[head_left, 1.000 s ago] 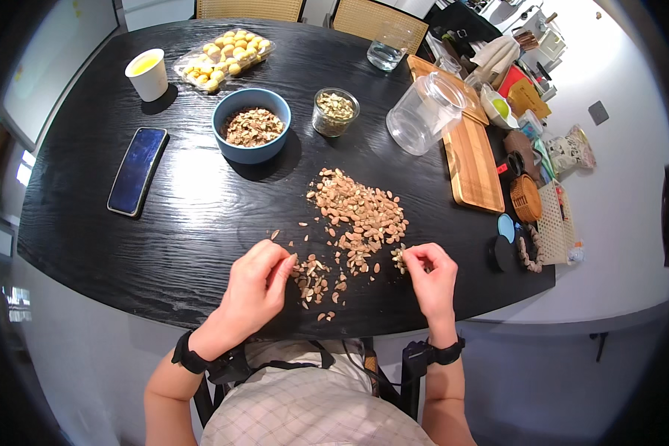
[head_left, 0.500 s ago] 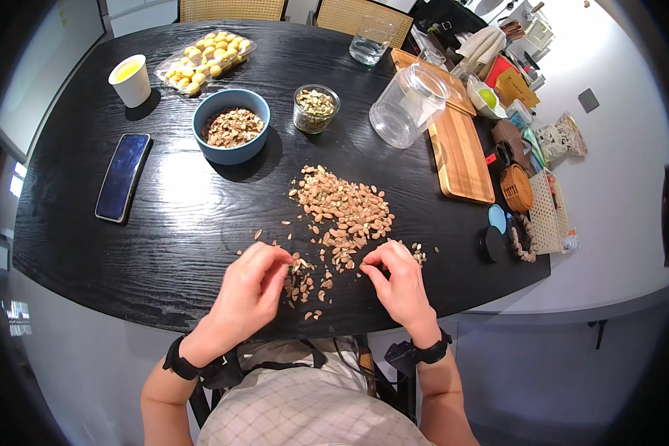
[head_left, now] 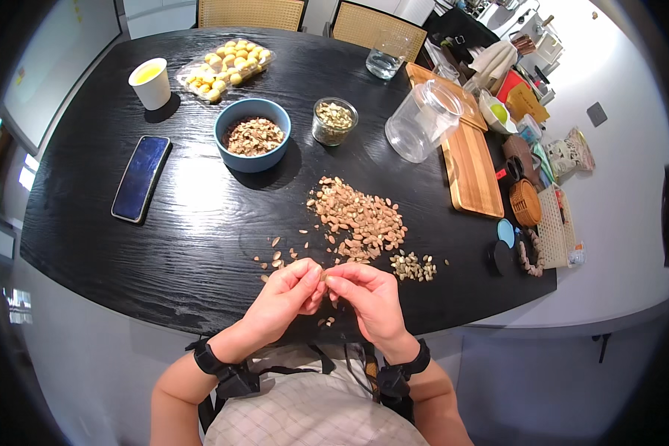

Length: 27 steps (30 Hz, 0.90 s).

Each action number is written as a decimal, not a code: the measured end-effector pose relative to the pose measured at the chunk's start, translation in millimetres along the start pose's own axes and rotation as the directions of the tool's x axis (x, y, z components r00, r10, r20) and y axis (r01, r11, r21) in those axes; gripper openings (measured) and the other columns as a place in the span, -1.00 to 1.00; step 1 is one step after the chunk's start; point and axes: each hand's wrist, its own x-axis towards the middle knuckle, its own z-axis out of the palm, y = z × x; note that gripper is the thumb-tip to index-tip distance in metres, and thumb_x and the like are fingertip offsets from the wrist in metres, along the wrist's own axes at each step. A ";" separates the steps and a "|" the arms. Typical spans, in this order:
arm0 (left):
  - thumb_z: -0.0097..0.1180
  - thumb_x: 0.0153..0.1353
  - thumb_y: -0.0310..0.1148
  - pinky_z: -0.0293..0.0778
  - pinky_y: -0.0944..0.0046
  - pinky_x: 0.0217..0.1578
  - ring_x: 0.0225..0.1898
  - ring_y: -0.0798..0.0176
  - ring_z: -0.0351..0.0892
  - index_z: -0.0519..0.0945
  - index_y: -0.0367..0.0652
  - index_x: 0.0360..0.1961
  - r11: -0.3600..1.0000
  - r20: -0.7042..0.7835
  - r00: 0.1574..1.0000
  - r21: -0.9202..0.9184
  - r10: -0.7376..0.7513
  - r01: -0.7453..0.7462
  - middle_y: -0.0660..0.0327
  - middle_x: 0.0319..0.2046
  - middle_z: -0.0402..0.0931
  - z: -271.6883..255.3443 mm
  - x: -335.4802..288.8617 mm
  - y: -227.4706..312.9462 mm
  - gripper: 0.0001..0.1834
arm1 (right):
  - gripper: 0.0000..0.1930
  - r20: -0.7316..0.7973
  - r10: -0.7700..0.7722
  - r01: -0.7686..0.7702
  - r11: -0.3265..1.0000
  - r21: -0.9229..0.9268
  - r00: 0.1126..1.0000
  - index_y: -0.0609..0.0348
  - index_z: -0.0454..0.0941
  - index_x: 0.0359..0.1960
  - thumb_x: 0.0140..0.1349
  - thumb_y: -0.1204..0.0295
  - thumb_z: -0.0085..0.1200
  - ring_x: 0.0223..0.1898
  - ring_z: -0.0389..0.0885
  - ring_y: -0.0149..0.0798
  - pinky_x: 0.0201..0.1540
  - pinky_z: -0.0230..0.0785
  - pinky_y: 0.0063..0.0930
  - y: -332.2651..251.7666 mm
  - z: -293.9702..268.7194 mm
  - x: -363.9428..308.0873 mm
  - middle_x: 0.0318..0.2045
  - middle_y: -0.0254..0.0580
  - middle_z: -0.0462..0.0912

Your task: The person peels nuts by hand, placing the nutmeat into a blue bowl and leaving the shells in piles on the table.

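My left hand (head_left: 284,296) and my right hand (head_left: 370,299) meet low over the near side of the table, their fingertips pinched together. Between them is a small brown seed (head_left: 324,276), mostly hidden by the fingers. Just beyond lies a loose pile of brown-shelled seeds (head_left: 360,215). To the right of my right hand sits a small heap of pale green kernels (head_left: 413,266). Several seed shells (head_left: 277,256) are scattered beyond and left of my left hand, and a few more lie below the fingertips.
Farther back stand a blue bowl (head_left: 234,154) of broken shells and a glass cup (head_left: 325,136) of kernels. A clear jar (head_left: 416,130) stands beside a wooden board (head_left: 474,175). Around the left are a phone (head_left: 141,178), a white cup (head_left: 154,93) and a plastic box of yellow balls (head_left: 227,67).
Both hands have come together from apart; the right moved left, uncovering the kernel heap. The whole view has shifted slightly, with table items now lower and farther right.
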 end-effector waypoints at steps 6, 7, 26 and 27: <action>-0.18 0.43 -0.24 0.08 0.49 -0.56 -0.59 0.51 0.13 0.36 -0.13 -0.44 0.992 -0.026 0.997 0.106 0.078 -0.075 0.38 -0.57 0.28 -5.2 -3.3 -3.7 -0.71 | -0.85 0.038 0.029 -0.029 1.000 -0.005 0.999 0.39 0.59 -0.21 0.19 0.63 0.10 -0.35 0.56 -0.45 -0.27 0.43 -0.62 2.7 2.3 2.4 -0.33 -0.20 0.64; -0.18 0.43 -0.24 0.08 0.49 -0.56 -0.59 0.51 0.13 0.36 -0.13 -0.44 0.992 -0.026 0.997 0.104 0.079 -0.076 0.38 -0.57 0.28 -5.3 -3.2 -3.6 -0.71 | -0.86 0.042 0.057 -0.057 0.998 0.011 0.997 0.39 0.59 -0.22 0.18 0.64 0.10 -0.36 0.57 -0.45 -0.27 0.44 -0.61 2.1 1.6 2.9 -0.33 -0.20 0.64; -0.08 0.35 -0.33 0.18 0.34 -0.60 -0.63 0.44 0.21 0.44 -0.27 -0.48 0.683 -0.052 0.969 0.718 0.243 -0.133 0.25 -0.67 0.29 -12.6 -5.5 2.7 -0.72 | -0.94 0.424 -0.243 0.487 0.502 -0.714 0.872 0.35 0.54 -0.35 0.13 0.62 0.10 -0.39 0.56 -0.15 -0.33 0.40 -0.39 -23.8 3.4 12.0 -0.38 -0.08 0.56; -0.06 0.31 -0.39 0.24 0.24 -0.60 -0.67 0.33 0.30 0.46 -0.32 -0.47 0.629 -0.065 0.962 0.768 0.267 -0.123 0.05 -0.70 0.33 -11.0 -5.7 4.9 -0.76 | -0.93 0.489 -0.262 0.555 0.413 -0.722 0.832 0.35 0.53 -0.36 0.10 0.65 0.10 -0.39 0.54 -0.08 -0.32 0.40 -0.35 -25.4 5.5 12.5 -0.41 -0.05 0.55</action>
